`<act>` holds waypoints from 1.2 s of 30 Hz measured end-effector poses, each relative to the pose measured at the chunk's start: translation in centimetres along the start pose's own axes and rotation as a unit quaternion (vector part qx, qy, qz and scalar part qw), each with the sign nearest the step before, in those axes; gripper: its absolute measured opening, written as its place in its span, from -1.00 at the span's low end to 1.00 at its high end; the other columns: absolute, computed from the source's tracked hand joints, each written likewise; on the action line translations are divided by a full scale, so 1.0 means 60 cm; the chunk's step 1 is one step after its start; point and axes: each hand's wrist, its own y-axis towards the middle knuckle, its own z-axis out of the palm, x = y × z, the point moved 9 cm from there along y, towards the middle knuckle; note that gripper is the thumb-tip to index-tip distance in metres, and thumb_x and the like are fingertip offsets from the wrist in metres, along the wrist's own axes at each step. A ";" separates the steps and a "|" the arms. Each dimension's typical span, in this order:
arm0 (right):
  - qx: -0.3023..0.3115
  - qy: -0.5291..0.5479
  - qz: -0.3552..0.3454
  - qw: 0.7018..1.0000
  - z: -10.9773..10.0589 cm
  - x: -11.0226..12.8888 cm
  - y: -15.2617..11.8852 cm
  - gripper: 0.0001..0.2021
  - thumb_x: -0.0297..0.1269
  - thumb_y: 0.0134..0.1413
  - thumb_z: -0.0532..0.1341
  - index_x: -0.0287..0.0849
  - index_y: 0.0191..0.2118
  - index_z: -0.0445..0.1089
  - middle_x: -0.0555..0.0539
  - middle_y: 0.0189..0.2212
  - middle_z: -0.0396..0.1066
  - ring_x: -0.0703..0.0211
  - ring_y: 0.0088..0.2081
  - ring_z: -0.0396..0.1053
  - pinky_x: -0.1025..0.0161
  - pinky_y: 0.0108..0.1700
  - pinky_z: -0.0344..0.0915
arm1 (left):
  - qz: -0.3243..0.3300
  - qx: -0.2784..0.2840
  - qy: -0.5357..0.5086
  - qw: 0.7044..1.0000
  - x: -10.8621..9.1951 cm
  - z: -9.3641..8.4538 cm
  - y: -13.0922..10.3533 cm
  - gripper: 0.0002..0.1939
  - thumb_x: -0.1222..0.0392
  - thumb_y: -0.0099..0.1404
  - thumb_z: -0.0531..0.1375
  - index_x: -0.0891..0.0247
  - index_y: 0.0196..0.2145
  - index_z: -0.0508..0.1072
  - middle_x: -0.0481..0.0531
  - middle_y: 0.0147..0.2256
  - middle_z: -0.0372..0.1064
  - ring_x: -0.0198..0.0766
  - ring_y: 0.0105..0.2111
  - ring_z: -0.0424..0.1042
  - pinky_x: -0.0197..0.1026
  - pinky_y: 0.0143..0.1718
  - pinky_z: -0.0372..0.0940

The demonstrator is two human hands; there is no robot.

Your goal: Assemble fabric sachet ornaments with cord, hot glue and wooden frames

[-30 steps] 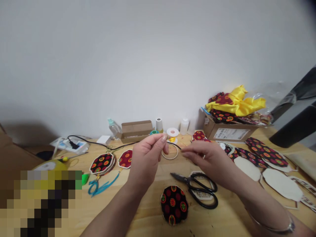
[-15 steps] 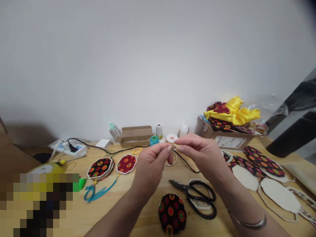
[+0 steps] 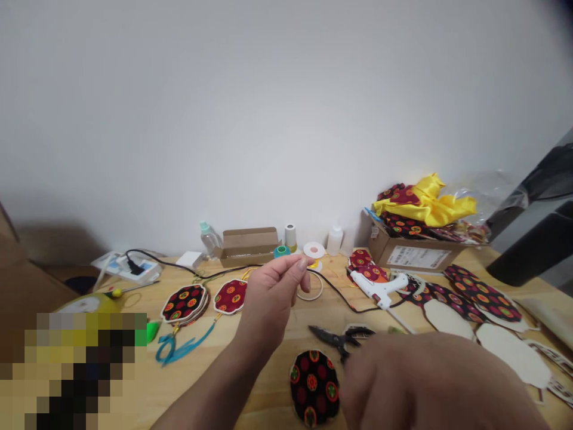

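My left hand (image 3: 277,292) is raised over the middle of the table, thumb and forefinger pinched together; whatever is between the fingertips is too small to make out. Low at the right, my right hand (image 3: 430,382) is smeared by motion and covers the handles of the black scissors (image 3: 333,339); its fingers do not show clearly, nor whether they grip. Just left of it lies a round black fabric-covered piece (image 3: 314,388) with red and orange flower motifs. A white glue gun (image 3: 378,286) rests beyond my right hand.
Finished pendants, black (image 3: 184,303) and red (image 3: 229,296), lie at left with blue ribbon (image 3: 183,351). Along the wall stand a cardboard tray (image 3: 250,246) and small bottles (image 3: 335,240). A box (image 3: 416,254) of fabric sits right, near white panels (image 3: 513,352).
My right hand has left my left hand's fingertips and come down toward me over the scissors, uncovering the glue gun. My left hand keeps its pinch, nearly in place.
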 end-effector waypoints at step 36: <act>-0.325 -0.082 -0.089 0.938 -0.118 -0.020 0.047 -0.80 -0.20 0.00 0.22 -0.22 -0.50 0.35 0.08 -0.63 0.23 0.36 -0.57 0.12 0.37 -0.52 0.08 | 0.076 0.074 0.169 0.980 -0.024 0.036 -0.010 -0.77 0.15 0.26 0.14 0.25 -0.50 0.45 -0.13 -0.61 0.28 -0.46 -0.61 0.10 -0.37 -0.58 0.02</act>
